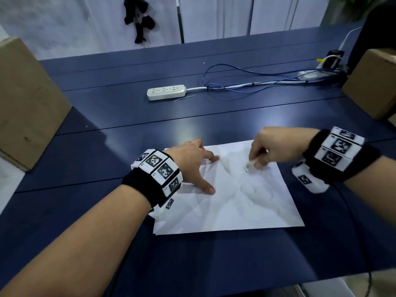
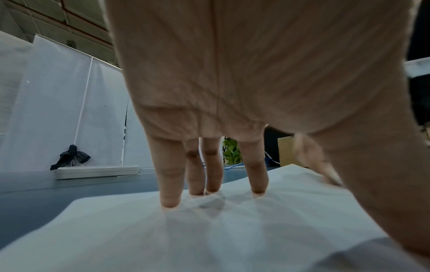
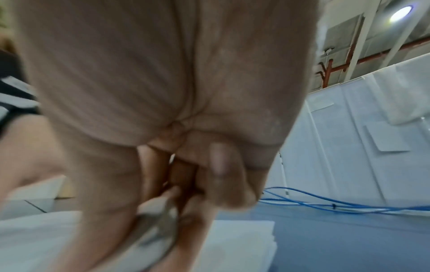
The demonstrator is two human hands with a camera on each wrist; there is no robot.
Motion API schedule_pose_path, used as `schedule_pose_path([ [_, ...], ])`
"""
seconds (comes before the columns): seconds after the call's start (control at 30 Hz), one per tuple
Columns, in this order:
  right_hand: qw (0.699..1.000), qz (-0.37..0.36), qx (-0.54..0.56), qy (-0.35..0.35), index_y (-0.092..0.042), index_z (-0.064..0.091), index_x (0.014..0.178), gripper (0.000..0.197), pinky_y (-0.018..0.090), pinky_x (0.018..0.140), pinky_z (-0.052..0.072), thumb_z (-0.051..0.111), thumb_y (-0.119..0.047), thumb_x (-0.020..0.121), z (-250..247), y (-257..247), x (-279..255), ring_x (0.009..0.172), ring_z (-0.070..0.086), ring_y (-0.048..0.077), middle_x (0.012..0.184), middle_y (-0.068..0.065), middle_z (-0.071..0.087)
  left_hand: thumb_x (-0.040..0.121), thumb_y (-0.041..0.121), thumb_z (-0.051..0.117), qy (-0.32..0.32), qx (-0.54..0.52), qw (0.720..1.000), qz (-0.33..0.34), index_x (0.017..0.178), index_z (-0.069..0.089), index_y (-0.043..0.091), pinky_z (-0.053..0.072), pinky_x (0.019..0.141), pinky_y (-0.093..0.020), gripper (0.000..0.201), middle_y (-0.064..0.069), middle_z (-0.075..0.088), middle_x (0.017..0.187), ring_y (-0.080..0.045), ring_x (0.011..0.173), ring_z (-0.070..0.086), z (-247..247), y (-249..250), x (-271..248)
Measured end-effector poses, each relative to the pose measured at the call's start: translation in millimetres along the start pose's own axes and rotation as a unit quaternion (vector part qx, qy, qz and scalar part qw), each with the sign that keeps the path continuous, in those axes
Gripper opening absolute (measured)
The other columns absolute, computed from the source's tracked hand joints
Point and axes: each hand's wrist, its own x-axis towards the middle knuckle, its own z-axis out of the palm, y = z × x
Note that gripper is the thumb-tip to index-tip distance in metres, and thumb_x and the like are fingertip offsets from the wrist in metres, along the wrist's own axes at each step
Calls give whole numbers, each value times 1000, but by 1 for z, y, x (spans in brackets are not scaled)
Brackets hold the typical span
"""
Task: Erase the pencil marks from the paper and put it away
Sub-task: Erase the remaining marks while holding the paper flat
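Right grip (image 1: 265,151) pinches eraser (image 1: 250,167), rubbing paper (image 1: 235,202) toward its far edge; left grip (image 1: 190,163) spread flat, pinning it. Erasing underway; next, clear remaining faint marks.

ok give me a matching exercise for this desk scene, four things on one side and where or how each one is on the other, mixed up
Things:
1. left hand
2. eraser
3. power strip
4. blue cable

States:
A. looped on the table behind the paper, to the right
B. pinched in the right hand, against the sheet
C. fingers spread, pressing the sheet flat
D. white, lying on the table beyond the sheet

Pairs: 1-C, 2-B, 3-D, 4-A
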Motion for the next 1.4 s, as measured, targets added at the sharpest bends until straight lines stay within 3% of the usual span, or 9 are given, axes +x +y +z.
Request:
schedule_pose_path([
  [0.17, 996, 43, -12, 80, -34, 76, 92, 28, 38, 79, 56, 68, -57, 79, -6, 15, 16, 72, 59, 0, 75, -17, 71, 54, 78, 73, 0, 1, 1000, -2, 140, 37, 48, 49, 92, -45, 98, 8, 38, 125, -15, 119, 42, -1, 1, -2],
  [0.33, 996, -28, 3, -86, -33, 77, 95, 17, 25, 77, 52, 78, -35, 78, 1, 2, -9, 75, 61, -1, 77, -16, 72, 58, 74, 74, 0, -1, 1000, 3, 141, 37, 47, 48, 94, -44, 95, 7, 38, 127, -15, 121, 42, -1, 0, -2],
  [0.53, 996, 39, -9, 83, -28, 79, 94, 31, 24, 71, 46, 71, -54, 79, -13, 13, 24, 71, 62, 3, 77, -13, 73, 54, 77, 74, -1, 0, 1000, 1, 140, 37, 48, 49, 92, -46, 98, 9, 38, 125, -14, 118, 43, -1, 1, -3],
  [0.6, 998, 30, 4, 55, -30, 78, 94, 30, 28, 77, 51, 70, -54, 78, -11, 15, 21, 79, 66, 10, 80, -12, 74, 55, 76, 74, 0, -1, 1000, 1, 141, 37, 48, 49, 93, -45, 97, 8, 38, 126, -14, 120, 42, -1, 1, -2],
  [0.73, 997, -16, 3, -80, -32, 77, 94, 20, 26, 79, 52, 78, -40, 76, -3, 2, 3, 76, 63, 0, 76, -17, 71, 58, 74, 75, 5, -3, 1000, 7, 141, 37, 46, 48, 94, -43, 95, 7, 38, 128, -14, 122, 41, -1, 0, -2],
  [0.93, 995, 53, -9, 79, -27, 78, 95, 30, 30, 78, 54, 69, -52, 82, -10, 10, 25, 80, 65, 12, 82, -10, 74, 57, 75, 74, 8, -1, 1000, 8, 141, 37, 48, 49, 94, -43, 96, 8, 38, 127, -14, 123, 41, 0, 1, -3],
  [1.17, 998, -26, 9, -49, -35, 76, 94, 15, 19, 73, 46, 76, -38, 80, 3, 4, -2, 73, 58, -4, 79, -19, 69, 59, 74, 74, 4, 3, 1000, 10, 141, 38, 46, 49, 94, -43, 95, 7, 38, 129, -14, 123, 40, -1, 1, -2],
  [1.3, 997, 25, 1, 75, -31, 78, 92, 25, 21, 67, 45, 72, -52, 81, -8, 15, 20, 69, 58, -4, 74, -16, 69, 58, 76, 73, 6, 6, 1000, 10, 141, 37, 47, 49, 93, -43, 96, 8, 38, 128, -14, 123, 40, -1, 2, -3],
  [1.4, 997, 21, -17, 75, -30, 77, 96, 25, 23, 71, 47, 70, -50, 82, -9, 20, 23, 69, 56, 0, 74, -17, 66, 58, 76, 73, 6, 4, 1000, 8, 141, 37, 47, 49, 94, -43, 95, 8, 38, 128, -14, 124, 40, 0, 1, -3],
])
